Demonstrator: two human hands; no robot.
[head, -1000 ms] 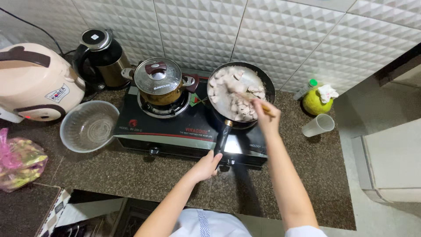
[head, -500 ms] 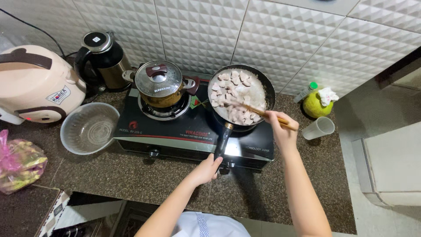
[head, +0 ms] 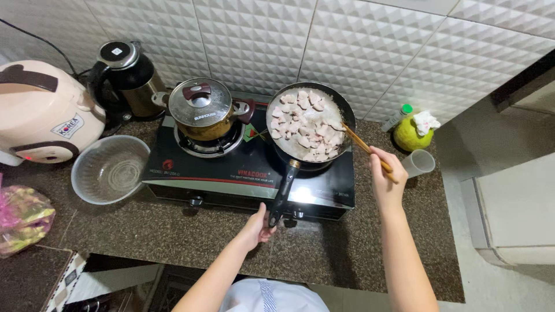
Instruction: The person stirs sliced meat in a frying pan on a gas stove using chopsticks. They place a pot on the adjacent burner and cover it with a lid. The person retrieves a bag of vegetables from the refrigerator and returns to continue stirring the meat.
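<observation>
Left hand (head: pixel 257 226) closed around the end of the frying pan handle (head: pixel 283 190), steadying the frying pan (head: pixel 309 122) on the right burner of the gas stove (head: pixel 248 167). Right hand (head: pixel 384 179) gripping wooden chopsticks (head: pixel 364 147) near their upper end, tips reaching over the pan's right rim into the pale meat slices (head: pixel 303 124); holding them far back keeps fingers away from the heat. Slices spread across the pan in one layer, mostly still pale pink-white. Pan handle points toward the person, over the stove's front edge, so it's easy to hold.

Left burner carries a brass-coloured pot with glass lid (head: pixel 202 112), lid on. Left of the stove on the dark speckled worktop (head: pixel 347 242): clear empty bowl (head: pixel 110 169), beige rice cooker (head: pixel 40 115), black and steel kettle (head: pixel 127 75) at the wall. Right of the stove: green round fruit with a white cloth on top (head: pixel 411 133), small bottle with green cap (head: pixel 399 115) behind it, clear plastic cup (head: pixel 419 163) just beside the right hand. Bag of greens (head: pixel 20 216) at far left edge
</observation>
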